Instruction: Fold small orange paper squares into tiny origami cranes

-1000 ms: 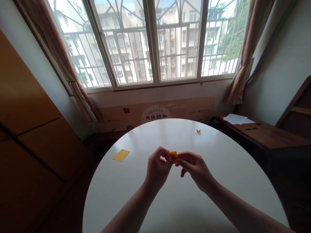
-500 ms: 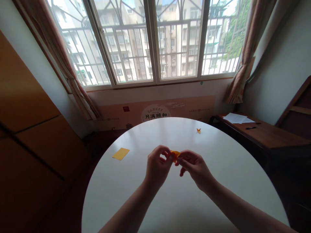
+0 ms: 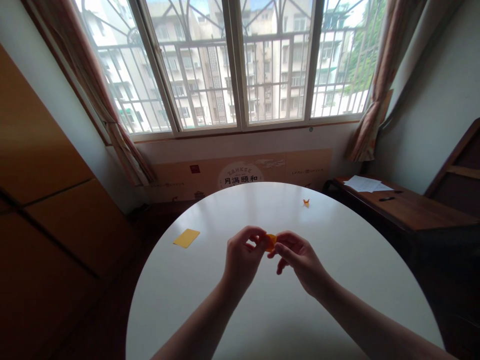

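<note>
A small piece of folded orange paper (image 3: 270,242) is held up between my two hands over the white round table (image 3: 262,320). My left hand (image 3: 244,252) pinches its left side between thumb and forefinger. On the other side, my right hand (image 3: 296,252) grips the right edge with thumb and fingers, its lower fingers curled loosely beneath. Fingertips hide much of the paper, so its exact folded shape cannot be made out.
A stack of yellow paper (image 3: 186,238) lies at the table's left. Near the far right edge stands a small orange folded paper figure (image 3: 306,202). Beyond it, a wooden bench (image 3: 420,205) bears white sheets (image 3: 367,183) and a dark pen-like object (image 3: 387,198).
The orange paper has shifted slightly in my fingers, and its yellow-orange top flap shows less than before. Both hands stay almost in place.
</note>
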The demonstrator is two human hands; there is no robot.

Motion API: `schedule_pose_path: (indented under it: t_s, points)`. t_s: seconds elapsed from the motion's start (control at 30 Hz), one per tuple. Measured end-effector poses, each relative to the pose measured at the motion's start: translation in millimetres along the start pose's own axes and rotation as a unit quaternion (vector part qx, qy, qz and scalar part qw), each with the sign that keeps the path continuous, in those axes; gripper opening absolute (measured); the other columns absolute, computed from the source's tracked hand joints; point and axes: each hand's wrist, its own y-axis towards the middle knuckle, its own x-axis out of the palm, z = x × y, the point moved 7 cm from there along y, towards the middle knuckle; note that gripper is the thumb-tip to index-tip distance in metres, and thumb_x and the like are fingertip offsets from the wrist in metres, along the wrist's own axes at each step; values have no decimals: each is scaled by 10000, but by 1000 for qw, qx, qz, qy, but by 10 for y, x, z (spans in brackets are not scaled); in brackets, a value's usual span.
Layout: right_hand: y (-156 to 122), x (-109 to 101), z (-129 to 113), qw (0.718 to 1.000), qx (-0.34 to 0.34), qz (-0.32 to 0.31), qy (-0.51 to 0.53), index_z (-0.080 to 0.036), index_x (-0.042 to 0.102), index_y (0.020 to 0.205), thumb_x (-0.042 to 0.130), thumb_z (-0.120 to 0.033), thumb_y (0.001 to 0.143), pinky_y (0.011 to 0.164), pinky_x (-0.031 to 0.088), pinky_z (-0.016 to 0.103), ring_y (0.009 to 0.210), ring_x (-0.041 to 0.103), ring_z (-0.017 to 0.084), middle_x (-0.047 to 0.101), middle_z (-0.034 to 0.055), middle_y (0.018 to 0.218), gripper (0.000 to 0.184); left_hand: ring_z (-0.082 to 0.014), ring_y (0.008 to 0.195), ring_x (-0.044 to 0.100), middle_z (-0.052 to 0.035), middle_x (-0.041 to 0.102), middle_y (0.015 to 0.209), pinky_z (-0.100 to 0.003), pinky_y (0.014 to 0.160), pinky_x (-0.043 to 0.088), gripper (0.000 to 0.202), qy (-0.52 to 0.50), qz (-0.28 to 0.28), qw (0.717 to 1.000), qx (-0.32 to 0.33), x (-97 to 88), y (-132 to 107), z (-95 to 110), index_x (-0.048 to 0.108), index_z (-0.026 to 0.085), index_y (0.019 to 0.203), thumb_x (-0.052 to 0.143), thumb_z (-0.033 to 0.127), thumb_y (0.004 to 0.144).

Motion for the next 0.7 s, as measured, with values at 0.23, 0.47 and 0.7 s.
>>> schedule_pose_path:
  t_s: [0.23, 0.47, 0.7]
  points:
    - [-7, -8, -15, 1000, -11, 5, -14, -200, 663, 932, 791, -389, 821, 480, 551, 223, 769, 702, 196, 710, 36, 811, 254, -142, 628, 682, -12, 740, 744, -210, 531, 513, 34, 17, 11, 1000, 22, -20, -1, 56, 690, 185, 821, 685, 219, 821]
    - [-10, -14, -11, 999, -22, 7, -22, -194, 667, 919, 796, -389, 817, 464, 550, 216, 749, 715, 195, 703, 34, 814, 255, -142, 634, 691, -7, 741, 737, -194, 516, 508, 35, 11, 20, 999, 35, -24, -5, 86, 692, 185, 838, 674, 177, 808]
    - [-12, -7, -2, 999, -23, 1, -26, -194, 667, 915, 790, -383, 825, 466, 552, 210, 755, 724, 193, 709, 34, 800, 243, -137, 619, 684, -6, 736, 722, -195, 522, 507, 14, 13, 23, 999, 29, -33, -7, 93, 682, 182, 806, 679, 185, 820]
